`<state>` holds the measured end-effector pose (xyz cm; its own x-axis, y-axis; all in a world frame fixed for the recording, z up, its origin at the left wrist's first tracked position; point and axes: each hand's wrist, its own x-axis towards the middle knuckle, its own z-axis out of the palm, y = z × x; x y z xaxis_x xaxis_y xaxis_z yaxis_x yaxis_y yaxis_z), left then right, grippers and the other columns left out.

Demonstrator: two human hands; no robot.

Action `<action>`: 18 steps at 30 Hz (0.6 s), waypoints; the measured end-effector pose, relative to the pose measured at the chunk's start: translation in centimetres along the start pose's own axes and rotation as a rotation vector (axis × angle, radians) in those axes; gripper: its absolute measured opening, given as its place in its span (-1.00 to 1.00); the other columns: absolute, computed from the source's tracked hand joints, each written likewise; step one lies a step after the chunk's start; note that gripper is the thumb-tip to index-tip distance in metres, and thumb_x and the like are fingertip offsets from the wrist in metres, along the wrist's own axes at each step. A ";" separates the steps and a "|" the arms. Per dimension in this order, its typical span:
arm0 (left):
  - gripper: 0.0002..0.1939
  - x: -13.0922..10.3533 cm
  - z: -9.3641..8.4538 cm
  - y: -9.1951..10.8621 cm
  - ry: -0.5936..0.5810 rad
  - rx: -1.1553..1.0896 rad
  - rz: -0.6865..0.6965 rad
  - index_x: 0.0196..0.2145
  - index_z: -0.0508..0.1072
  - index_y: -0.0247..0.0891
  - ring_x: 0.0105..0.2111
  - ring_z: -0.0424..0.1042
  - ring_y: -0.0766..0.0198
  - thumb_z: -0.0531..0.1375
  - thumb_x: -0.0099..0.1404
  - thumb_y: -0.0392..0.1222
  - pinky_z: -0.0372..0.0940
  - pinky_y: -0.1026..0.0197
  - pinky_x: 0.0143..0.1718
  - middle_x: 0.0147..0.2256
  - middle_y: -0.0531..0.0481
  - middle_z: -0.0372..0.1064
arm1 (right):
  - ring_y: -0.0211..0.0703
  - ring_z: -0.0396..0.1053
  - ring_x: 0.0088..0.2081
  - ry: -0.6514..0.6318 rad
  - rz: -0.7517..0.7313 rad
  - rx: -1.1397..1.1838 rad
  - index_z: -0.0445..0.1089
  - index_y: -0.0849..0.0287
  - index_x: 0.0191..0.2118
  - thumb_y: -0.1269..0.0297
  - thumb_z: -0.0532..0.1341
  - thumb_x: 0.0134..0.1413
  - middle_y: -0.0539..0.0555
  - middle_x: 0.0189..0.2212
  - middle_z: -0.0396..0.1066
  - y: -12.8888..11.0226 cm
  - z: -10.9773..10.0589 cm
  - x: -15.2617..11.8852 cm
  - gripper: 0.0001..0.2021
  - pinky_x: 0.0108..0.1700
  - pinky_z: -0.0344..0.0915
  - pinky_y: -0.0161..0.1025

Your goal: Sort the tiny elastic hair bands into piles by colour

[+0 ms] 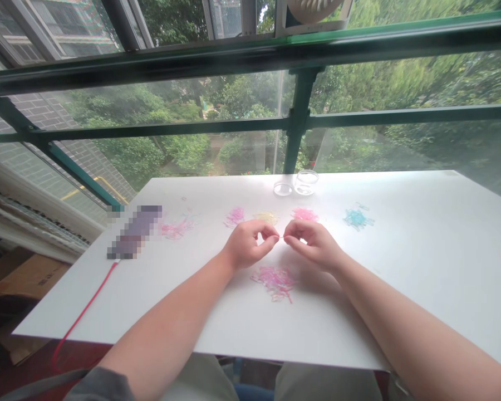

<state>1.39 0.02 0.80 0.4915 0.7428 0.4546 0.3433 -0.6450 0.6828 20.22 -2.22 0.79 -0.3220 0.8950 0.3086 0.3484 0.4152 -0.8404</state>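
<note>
My left hand [254, 240] and my right hand [311, 243] meet over the middle of the table, thumb and forefinger pinched on each. Stretched between their fingertips is a thin pale piece, which looks like a small elastic band [281, 238]. Below them lies a loose pile of pink and purple bands [274, 282]. Just beyond my hands are sorted heaps: purple bands [235, 216], yellow bands [266, 216] and pink bands [304, 214]. Farther right sits a heap of teal bands [358, 218]. A mixed pinkish heap [177, 226] spreads at the left.
A clear round jar [306, 182] and a clear lid or shallow dish [283, 189] stand at the back of the white table [421, 289]. On the left lies a blurred-out dark device [136, 231] with a red cord [86, 309]. Green railings [250, 62] run behind the table.
</note>
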 end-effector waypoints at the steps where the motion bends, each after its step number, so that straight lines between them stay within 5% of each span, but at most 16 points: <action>1: -0.91 0.0 0.0 0.0 -0.013 0.005 0.004 -0.44 0.44 -0.28 -0.45 0.34 0.37 0.15 0.18 -0.26 0.17 0.28 -0.42 -0.48 0.03 0.40 | -0.27 0.20 -0.49 -0.001 -0.002 -0.003 0.29 0.18 -0.45 0.35 0.15 0.01 -0.01 -0.55 0.27 0.0 0.0 0.0 -0.94 -0.41 0.19 -0.29; 10: -0.86 0.3 -1.1 -1.5 0.055 0.061 -0.093 -0.40 0.41 -0.28 -0.41 0.34 0.34 0.10 0.23 -0.19 0.18 0.28 -0.40 -0.45 0.02 0.40 | -0.29 0.19 -0.51 0.113 0.057 0.058 0.27 0.19 -0.47 0.31 0.15 0.02 -0.02 -0.56 0.25 1.3 -0.7 0.5 -0.89 -0.44 0.16 -0.30; 18: -0.89 1.0 -0.6 -2.7 0.029 0.261 -0.086 -0.41 0.45 -0.24 -0.34 0.37 0.27 0.13 0.20 -0.23 0.24 0.21 -0.24 -0.40 0.02 0.44 | -0.33 0.10 -0.63 -0.004 0.127 -0.172 0.30 0.17 -0.44 0.35 0.13 -0.01 -0.09 -0.67 0.18 1.5 0.6 0.6 -0.95 -0.55 0.03 -0.34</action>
<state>0.45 2.59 -0.30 0.4295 0.7995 0.4199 0.5791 -0.6006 0.5512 19.99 -1.17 -0.53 -0.2691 0.9414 0.2032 0.5315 0.3212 -0.7838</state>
